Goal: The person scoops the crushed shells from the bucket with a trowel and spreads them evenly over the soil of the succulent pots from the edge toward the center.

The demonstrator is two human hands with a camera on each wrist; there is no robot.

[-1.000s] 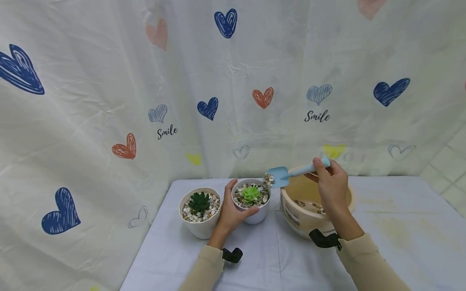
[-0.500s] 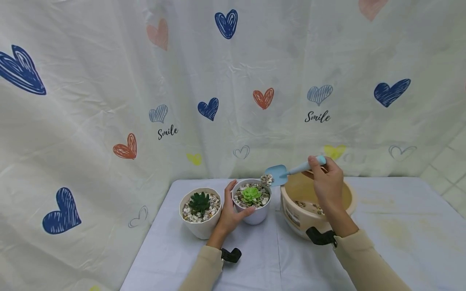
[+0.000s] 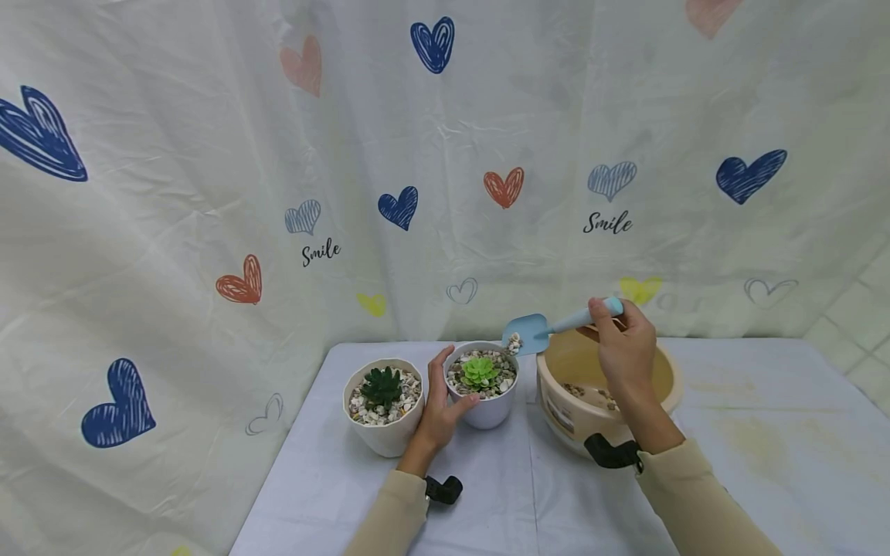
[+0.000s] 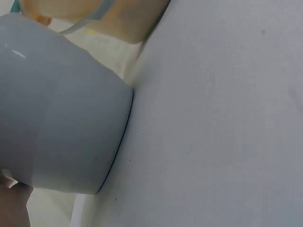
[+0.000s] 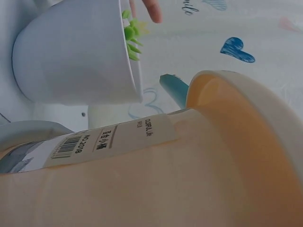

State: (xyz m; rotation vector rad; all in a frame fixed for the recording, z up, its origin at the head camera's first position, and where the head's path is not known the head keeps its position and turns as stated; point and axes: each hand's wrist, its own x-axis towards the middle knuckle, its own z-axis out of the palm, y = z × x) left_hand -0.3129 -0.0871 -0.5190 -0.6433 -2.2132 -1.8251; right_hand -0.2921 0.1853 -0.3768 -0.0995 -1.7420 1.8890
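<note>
My left hand (image 3: pixel 438 413) holds the small white flowerpot (image 3: pixel 489 413) from its left, thumb across the front and fingers along the rim. A light green succulent (image 3: pixel 480 371) stands in pebbles inside it. My right hand (image 3: pixel 629 355) pinches a light blue hand trowel (image 3: pixel 532 333) by the handle. The blade tips down toward the pot's right rim, with a few pebbles (image 3: pixel 514 343) at its tip. In the left wrist view the pot's side (image 4: pixel 61 109) fills the left. The right wrist view has the trowel blade (image 5: pixel 174 89) partly hidden behind the beige tub (image 5: pixel 132 189).
Under the right hand stands the large beige tub (image 3: pixel 556 405), with some pebbles on its bottom. Left of my left hand is another white pot (image 3: pixel 385 442) with a dark green succulent (image 3: pixel 381 386). A heart-printed curtain (image 3: pixel 542 116) hangs behind the white-covered table (image 3: pixel 737 463).
The trowel has shifted slightly left toward the small pot, and fewer pebbles lie on its blade. My left thumb has drawn back a little along the pot's front.
</note>
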